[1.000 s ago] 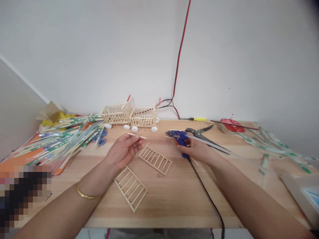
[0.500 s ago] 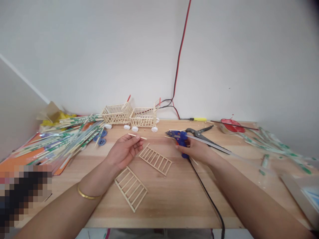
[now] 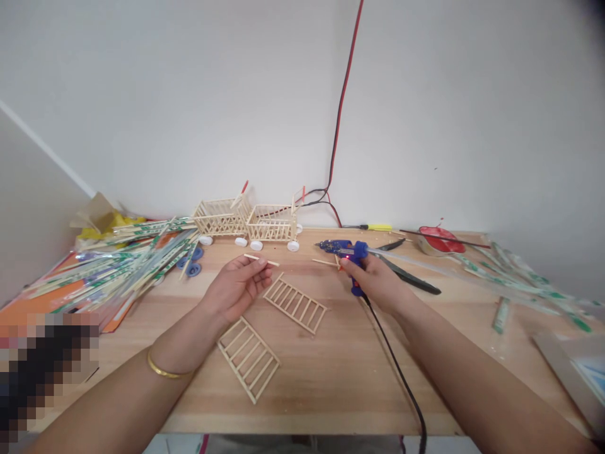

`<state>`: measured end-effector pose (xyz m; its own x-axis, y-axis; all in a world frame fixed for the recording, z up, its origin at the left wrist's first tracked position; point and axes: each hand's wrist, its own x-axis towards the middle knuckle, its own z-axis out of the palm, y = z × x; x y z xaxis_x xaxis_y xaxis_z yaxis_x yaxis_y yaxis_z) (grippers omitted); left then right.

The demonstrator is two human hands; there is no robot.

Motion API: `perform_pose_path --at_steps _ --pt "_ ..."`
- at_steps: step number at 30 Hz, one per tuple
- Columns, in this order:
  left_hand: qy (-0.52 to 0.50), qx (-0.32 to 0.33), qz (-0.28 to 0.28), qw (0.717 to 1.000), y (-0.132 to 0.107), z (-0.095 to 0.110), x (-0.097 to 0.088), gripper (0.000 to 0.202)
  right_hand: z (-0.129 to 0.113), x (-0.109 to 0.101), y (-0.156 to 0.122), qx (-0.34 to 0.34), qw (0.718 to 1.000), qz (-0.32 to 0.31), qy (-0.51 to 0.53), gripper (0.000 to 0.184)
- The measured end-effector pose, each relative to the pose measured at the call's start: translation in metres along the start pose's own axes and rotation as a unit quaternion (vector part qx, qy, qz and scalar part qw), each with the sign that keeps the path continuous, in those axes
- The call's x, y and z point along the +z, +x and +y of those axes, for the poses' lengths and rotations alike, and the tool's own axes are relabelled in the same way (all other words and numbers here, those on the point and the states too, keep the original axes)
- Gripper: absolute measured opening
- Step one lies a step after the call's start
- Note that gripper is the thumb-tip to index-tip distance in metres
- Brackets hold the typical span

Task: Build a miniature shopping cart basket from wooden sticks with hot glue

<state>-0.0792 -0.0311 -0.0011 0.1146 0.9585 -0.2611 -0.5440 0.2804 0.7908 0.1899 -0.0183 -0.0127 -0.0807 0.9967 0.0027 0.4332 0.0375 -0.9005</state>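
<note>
Left of the glue gun (image 3: 338, 248), the left hand (image 3: 241, 284) lightly pinches a short stick (image 3: 273, 263), half curled; the right hand (image 3: 380, 280) wraps the gun's grip. Looks like gluing — the move calls for steadily meeting stick with nozzle (image 3: 319, 244). Two ladder frames (image 3: 296, 305) lie front-left of the gun.

The bench (image 3: 350, 384) top is smooth wood with a faint sheen. Near its back edge, the miniature carts (image 3: 221, 226) look matt, bare wood on smooth, plastic-looking wheels (image 3: 256, 245); the ladder-like frames (image 3: 295, 304), nearer the front edge, are likewise matt wood. Smooth plastic forms the glue gun (image 3: 354, 250) body; glossy plastic wrappers (image 3: 151, 268) lie leftward.
</note>
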Motion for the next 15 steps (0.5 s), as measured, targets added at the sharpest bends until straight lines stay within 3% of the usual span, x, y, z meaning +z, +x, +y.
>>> perform_pose_path --at_steps 7,15 --pt "-0.015 -0.005 -0.006 1.000 0.000 0.000 0.001 0.013 -0.022 0.005 -0.018 -0.027 0.964 -0.091 0.247 0.032" --pt "-0.040 -0.015 -0.032 0.999 -0.004 -0.001 0.005 0.013 -0.029 0.016 -0.037 -0.071 0.982 -0.141 0.101 0.044"
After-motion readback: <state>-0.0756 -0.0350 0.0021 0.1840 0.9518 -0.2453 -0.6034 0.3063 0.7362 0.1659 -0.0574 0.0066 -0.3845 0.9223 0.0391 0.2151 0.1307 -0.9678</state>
